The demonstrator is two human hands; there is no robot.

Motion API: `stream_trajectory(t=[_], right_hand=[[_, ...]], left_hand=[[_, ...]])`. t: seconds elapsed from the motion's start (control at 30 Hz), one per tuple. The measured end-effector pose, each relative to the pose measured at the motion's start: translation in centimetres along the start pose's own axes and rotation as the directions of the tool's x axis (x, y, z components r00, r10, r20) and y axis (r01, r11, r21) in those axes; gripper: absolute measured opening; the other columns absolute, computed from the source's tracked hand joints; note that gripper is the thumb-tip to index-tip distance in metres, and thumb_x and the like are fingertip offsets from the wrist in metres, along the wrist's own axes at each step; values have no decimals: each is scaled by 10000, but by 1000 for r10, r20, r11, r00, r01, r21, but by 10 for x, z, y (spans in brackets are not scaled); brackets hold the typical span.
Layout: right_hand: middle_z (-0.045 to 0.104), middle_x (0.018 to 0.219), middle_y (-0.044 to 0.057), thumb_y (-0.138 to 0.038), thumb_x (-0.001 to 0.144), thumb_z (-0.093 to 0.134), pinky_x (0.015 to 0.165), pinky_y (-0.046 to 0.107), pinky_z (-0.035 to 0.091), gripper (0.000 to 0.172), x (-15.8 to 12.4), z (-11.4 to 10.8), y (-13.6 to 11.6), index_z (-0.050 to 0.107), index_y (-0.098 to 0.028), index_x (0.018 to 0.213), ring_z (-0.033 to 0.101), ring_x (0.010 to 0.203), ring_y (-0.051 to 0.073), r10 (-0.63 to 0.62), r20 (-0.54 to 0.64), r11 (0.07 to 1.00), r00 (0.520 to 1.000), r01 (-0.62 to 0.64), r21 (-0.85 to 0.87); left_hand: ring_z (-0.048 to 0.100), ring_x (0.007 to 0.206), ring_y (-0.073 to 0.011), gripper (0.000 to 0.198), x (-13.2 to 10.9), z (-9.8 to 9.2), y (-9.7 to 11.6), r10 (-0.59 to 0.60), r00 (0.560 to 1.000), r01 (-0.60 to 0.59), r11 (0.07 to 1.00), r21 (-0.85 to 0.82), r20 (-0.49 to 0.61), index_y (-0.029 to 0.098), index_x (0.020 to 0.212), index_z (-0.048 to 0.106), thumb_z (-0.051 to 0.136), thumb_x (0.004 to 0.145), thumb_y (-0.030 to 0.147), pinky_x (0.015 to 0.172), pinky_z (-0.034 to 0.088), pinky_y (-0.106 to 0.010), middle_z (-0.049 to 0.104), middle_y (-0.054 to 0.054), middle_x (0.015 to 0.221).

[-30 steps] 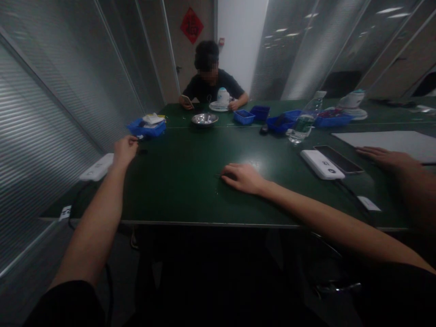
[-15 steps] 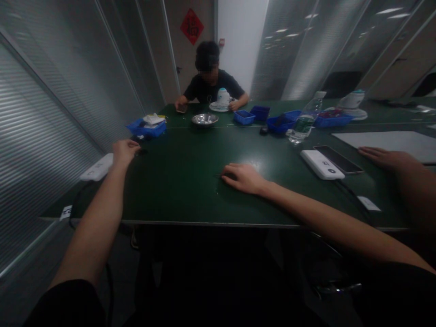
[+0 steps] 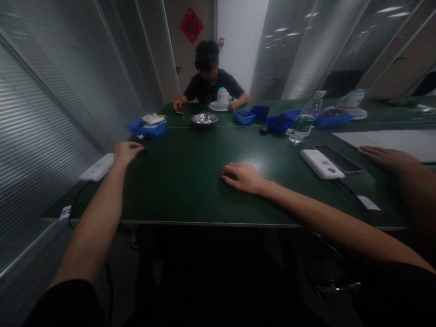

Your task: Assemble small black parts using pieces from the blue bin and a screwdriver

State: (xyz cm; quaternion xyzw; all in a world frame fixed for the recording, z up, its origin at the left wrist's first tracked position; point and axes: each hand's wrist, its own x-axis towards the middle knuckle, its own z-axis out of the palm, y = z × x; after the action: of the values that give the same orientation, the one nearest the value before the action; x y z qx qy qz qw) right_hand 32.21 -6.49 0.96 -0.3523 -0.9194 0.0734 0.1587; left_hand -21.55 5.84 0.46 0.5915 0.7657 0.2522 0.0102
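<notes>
The left hand (image 3: 127,152) has thumb and fingers drawn nearly together at a small dark piece (image 3: 145,151) on the counter (image 3: 177,195); whether it grips it, one cannot tell. The right hand (image 3: 242,177) rests loosely curled by a thin sliver (image 3: 218,175), its hold unclear. A light, low fingertip pinch suits such small pieces. The blue basket (image 3: 146,131) and white box (image 3: 97,168) crowd the left hand; room lies between the hands, short of the near edge.

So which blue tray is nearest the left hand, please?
The leftmost tray, just beyond the left hand; the other trays stand right of the metal bowl.
</notes>
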Motion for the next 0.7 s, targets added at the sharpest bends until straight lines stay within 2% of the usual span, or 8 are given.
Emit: stream_trajectory(t=[0.1,0.3,0.7], right_hand=[[705,1124,88,-392,1076,538,673,288,386,287,0,-1,-1,697,-190,1204,597,767,159,10,12,1000,1000,-11,6],[703,1127,91,-391,1074,540,679,294,395,285,-1,-2,-2,694,-190,1206,602,769,164,8,8,1000,1000,-8,19],[704,1117,85,-389,1074,543,667,286,387,287,-1,-3,-2,700,-185,1202,589,747,152,8,6,1000,1000,-8,15]], left_hand=[[670,898,-208,305,1,3,-2,-15,1000,15,1000,6,22,175,1154,832,794,919,367,915,491,-311,800,-37,962],[718,1013,-302,259,3,9,-5,-24,1000,24,1000,15,17,226,1086,844,781,884,375,980,539,-409,797,-92,1102],[718,1087,-317,247,1,9,-3,-75,997,76,994,-73,26,251,1036,851,786,830,371,1026,544,-429,801,-85,1125]])
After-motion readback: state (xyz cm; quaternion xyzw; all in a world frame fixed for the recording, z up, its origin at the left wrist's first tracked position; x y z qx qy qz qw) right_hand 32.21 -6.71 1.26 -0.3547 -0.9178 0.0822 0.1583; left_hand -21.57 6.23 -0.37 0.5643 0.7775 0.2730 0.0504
